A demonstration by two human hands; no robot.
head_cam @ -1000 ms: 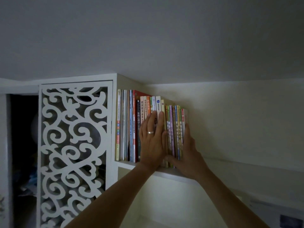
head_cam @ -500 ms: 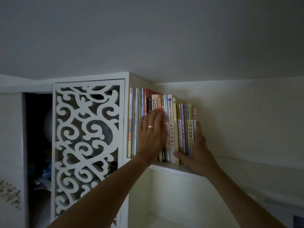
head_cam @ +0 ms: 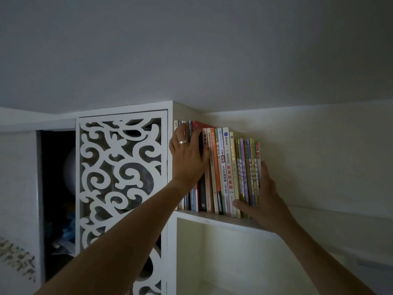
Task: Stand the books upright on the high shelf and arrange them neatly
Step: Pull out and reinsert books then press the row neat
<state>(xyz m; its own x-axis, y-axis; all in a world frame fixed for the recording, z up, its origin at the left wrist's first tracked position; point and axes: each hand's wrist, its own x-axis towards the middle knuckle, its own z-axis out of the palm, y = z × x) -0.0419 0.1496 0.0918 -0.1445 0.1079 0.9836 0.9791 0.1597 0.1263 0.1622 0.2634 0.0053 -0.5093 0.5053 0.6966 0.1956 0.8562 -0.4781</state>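
A row of books [head_cam: 225,171] stands upright on the high white shelf [head_cam: 212,217], packed against the cabinet's side wall at the left. My left hand [head_cam: 188,158], with a ring on one finger, lies flat with spread fingers over the spines of the leftmost books. At the right end of the row my right hand [head_cam: 263,196] presses against the last thin book, the thumb stretched under the spines along the shelf edge. Neither hand grips a book.
A white cabinet door with a cut-out scroll pattern [head_cam: 121,188] stands left of the books. Beyond it is a dark open compartment [head_cam: 57,199] with blurred items. The ceiling is close above the books. The shelf runs on to the right along the wall [head_cam: 319,156].
My left hand has slid leftward and up along the spines, from the middle books to the leftmost ones. The right hand stays at the row's right end. The view has shifted left.
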